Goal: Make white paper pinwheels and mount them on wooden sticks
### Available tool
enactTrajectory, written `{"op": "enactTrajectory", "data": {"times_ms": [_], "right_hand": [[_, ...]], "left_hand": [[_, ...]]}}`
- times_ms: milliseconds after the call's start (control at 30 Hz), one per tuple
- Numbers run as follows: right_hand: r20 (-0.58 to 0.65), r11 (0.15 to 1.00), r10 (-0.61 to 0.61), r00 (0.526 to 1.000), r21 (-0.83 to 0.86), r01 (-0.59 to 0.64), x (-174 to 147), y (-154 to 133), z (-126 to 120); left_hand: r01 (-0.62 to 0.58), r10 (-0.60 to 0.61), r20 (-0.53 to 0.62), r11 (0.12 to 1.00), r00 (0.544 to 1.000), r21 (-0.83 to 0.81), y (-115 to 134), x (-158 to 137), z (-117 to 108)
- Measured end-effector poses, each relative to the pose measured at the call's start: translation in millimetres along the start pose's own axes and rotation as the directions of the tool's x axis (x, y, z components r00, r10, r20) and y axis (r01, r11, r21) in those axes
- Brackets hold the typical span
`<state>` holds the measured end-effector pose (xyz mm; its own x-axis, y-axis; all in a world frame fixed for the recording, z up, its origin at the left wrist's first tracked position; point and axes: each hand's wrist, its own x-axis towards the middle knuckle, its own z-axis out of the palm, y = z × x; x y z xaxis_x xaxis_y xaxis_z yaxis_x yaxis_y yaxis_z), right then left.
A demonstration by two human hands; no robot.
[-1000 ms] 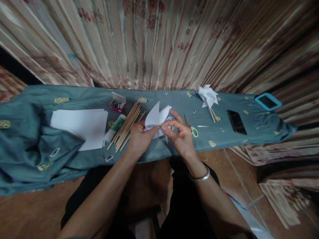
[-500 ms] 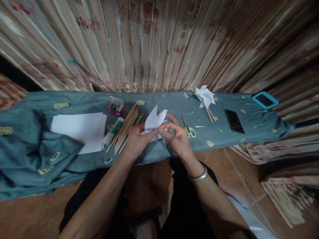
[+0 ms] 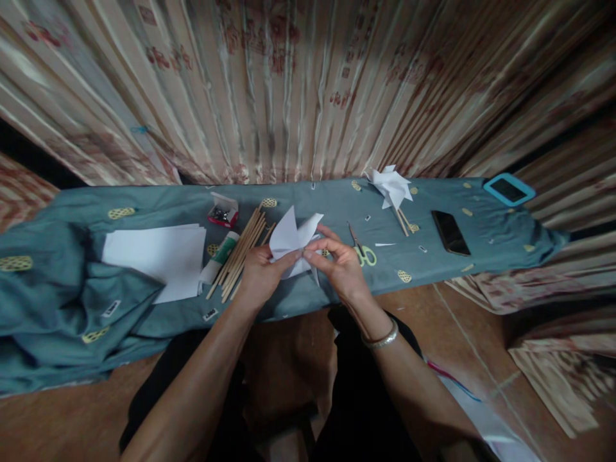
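A white paper pinwheel [image 3: 285, 232] with blades standing up is held between both hands above the cloth. My left hand [image 3: 264, 272] grips its left side, thumb at the centre. My right hand [image 3: 341, 262] pinches the centre from the right, and its other fingers curl behind the paper. Whatever lies under the thumbs is too small to make out. Just left of my left hand is a bundle of wooden sticks [image 3: 244, 247]. Beyond my right hand lie scissors [image 3: 366, 254] with pale green handles.
A stack of white paper [image 3: 156, 260], a white and green tube [image 3: 220, 255] and a red box of small metal pieces [image 3: 224, 212] lie left. White pinwheels on sticks [image 3: 392, 186], a phone [image 3: 450, 232] and a blue-framed device [image 3: 509, 190] are right. Pleated curtains [image 3: 289, 96] hang behind.
The pinwheel's left blade has tipped further left and opened out a little. Both hands keep their grip near the centre. The whole view has shifted slightly.
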<state>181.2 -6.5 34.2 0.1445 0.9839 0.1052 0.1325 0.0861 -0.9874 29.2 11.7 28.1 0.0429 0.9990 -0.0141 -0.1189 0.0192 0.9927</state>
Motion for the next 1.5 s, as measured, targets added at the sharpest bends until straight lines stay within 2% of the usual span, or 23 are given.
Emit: {"op": "enactTrajectory", "data": {"times_ms": [300, 500, 633, 833, 1500], "right_hand": [[-0.151, 1.000, 0.031, 0.988, 0.004, -0.030, 2, 5, 4], [-0.028, 0.961, 0.169, 0.985, 0.225, -0.159, 1, -2, 5], [0.009, 0.937, 0.243, 0.970, 0.257, -0.237, -1, -11, 2], [0.012, 0.943, 0.242, 0.970, 0.234, -0.238, -1, -16, 0], [-0.009, 0.957, 0.215, 0.977, 0.202, -0.209, -2, -12, 3]], "left_hand": [[-0.025, 0.026, -0.025, 0.999, 0.999, 0.019, 6, -2, 1], [0.000, -0.001, -0.013, 0.998, 1.000, -0.066, 7, -4, 2], [0.059, -0.059, 0.004, 0.992, 0.998, -0.112, 5, -5, 3], [0.078, -0.077, 0.012, 0.981, 0.997, -0.177, 3, -5, 4], [0.051, -0.060, -0.044, 0.983, 0.997, -0.176, 4, -7, 7]]}}
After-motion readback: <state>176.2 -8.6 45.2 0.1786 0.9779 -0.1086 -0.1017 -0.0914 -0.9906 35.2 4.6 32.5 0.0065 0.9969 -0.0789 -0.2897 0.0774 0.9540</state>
